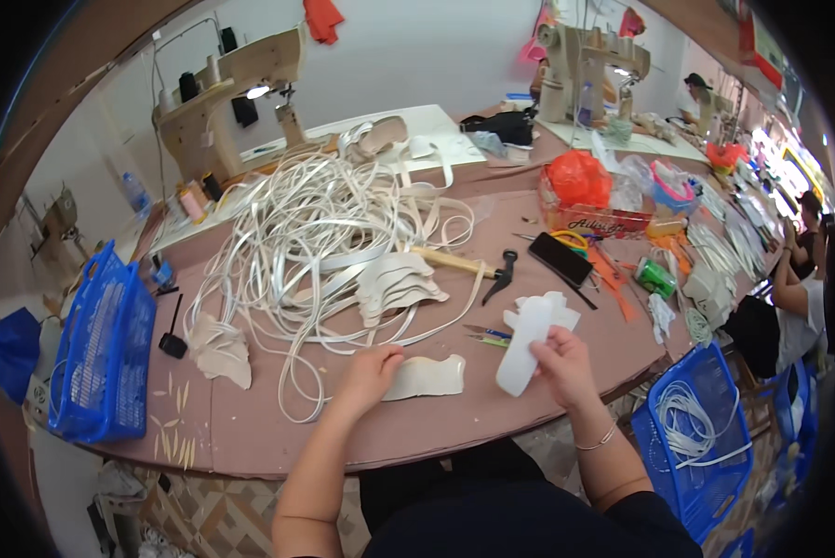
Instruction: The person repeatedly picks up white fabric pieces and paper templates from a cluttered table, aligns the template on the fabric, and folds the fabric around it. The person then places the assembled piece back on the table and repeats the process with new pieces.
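My left hand (373,376) is closed at the left end of a cream leather-like piece (427,378), which extends to the right over the table's front part. The hand hides that end of the piece. In my right hand (566,366), a translucent white strip with rounded ends (523,352) is pinched between thumb and fingers, raised at a tilt. Behind it lie more white cut pieces (557,310). Small thread snips (488,333) are just left of the strip. Farther back, a stack of cream cut pieces (394,286) rests against a heap of pale straps (296,223).
A hammer (459,262) and a black phone (561,259) lie beyond my hands. Blue baskets stand at left (106,344) and lower right (696,437). Sewing machines (222,93) line the back. More cream pieces (220,349) lie at left. People sit at far right.
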A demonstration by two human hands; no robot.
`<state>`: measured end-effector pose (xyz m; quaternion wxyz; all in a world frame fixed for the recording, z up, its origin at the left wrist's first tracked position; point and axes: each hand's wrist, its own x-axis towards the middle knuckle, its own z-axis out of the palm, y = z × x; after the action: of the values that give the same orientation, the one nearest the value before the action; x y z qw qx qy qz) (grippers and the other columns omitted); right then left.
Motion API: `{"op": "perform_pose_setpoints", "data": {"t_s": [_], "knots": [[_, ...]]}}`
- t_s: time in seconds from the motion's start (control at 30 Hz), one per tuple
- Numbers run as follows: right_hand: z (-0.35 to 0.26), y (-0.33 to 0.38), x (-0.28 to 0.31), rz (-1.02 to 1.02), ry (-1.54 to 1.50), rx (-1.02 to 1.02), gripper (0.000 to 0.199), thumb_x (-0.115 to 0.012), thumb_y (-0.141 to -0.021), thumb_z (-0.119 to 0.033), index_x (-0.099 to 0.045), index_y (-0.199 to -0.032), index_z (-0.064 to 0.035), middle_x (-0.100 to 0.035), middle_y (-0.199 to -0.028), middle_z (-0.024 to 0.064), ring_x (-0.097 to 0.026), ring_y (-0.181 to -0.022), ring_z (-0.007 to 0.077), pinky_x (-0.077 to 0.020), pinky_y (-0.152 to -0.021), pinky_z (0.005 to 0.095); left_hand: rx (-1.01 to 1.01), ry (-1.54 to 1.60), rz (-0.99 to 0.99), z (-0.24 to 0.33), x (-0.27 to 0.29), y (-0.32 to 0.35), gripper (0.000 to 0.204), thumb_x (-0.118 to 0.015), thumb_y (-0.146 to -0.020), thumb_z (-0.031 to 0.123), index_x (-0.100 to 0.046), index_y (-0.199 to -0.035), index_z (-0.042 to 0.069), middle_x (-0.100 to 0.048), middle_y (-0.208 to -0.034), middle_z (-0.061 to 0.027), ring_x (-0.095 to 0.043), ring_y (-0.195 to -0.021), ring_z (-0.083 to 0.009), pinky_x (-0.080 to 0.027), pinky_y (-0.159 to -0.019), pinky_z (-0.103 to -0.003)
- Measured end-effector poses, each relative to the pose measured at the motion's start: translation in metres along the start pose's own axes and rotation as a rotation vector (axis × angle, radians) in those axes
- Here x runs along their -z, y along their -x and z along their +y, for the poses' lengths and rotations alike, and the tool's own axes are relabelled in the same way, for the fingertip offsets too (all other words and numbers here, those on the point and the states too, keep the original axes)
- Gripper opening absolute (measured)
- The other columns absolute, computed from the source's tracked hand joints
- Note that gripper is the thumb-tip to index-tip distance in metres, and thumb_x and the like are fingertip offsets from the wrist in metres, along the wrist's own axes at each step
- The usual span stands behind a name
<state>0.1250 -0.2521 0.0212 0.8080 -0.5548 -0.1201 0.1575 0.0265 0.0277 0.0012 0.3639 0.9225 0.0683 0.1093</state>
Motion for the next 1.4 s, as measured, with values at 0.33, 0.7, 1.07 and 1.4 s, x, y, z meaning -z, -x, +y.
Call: {"op": "perform_pose_setpoints", "data": {"t_s": [0.33,0.7,1.07,1.4], "knots": [[0.008,-0.012,-0.016,-0.131,0.040,-0.088,0.014,-0.060,-0.081,-0.003,-0.057,-0.094,-0.0007,-0.061,-0.083,0.0045,-0.056,-0.066,0.0091,-0.0484,-0.057,0.0204,0.030,0.102,-0.489,-0.012,0.002,-0.020,0.035,-0.066,-0.074,0.016,-0.059,-0.106,0.003,-0.062,-0.088,-0.0094,-0.059,-0.083,-0.0178,-0.046,-0.074,-0.028],[-0.001,-0.012,-0.047,-0.333,0.050,-0.102,0.025,-0.060,-0.081,-0.005,-0.055,-0.105,0.0032,-0.062,-0.091,0.0068,-0.058,-0.074,0.0089,-0.0467,-0.061,0.0201,0.271,1.239,-0.109,0.021,0.003,0.008,0.030,-0.062,-0.078,0.001,-0.054,-0.107,0.000,-0.060,-0.102,-0.0071,-0.058,-0.092,-0.0137,-0.047,-0.082,-0.026],[0.006,0.000,-0.080,-0.365,-0.027,-0.043,0.029,-0.059,-0.080,0.001,-0.049,-0.107,0.0031,-0.058,-0.098,0.0087,-0.057,-0.090,0.0113,-0.0475,-0.079,0.0228,0.133,1.178,-0.103,0.051,-0.001,0.032,0.034,-0.055,-0.084,0.002,-0.048,-0.117,-0.002,-0.057,-0.107,-0.0079,-0.055,-0.095,-0.0118,-0.044,-0.085,-0.026],[0.008,0.002,-0.083,-0.379,-0.006,-0.021,0.027,-0.059,-0.080,0.001,-0.050,-0.105,0.0034,-0.058,-0.098,0.0081,-0.057,-0.089,0.0113,-0.0465,-0.080,0.0242,0.127,1.207,-0.069,0.052,-0.001,0.039,0.032,-0.055,-0.084,0.002,-0.049,-0.115,-0.001,-0.057,-0.107,-0.0082,-0.054,-0.096,-0.0122,-0.044,-0.086,-0.027]]}}
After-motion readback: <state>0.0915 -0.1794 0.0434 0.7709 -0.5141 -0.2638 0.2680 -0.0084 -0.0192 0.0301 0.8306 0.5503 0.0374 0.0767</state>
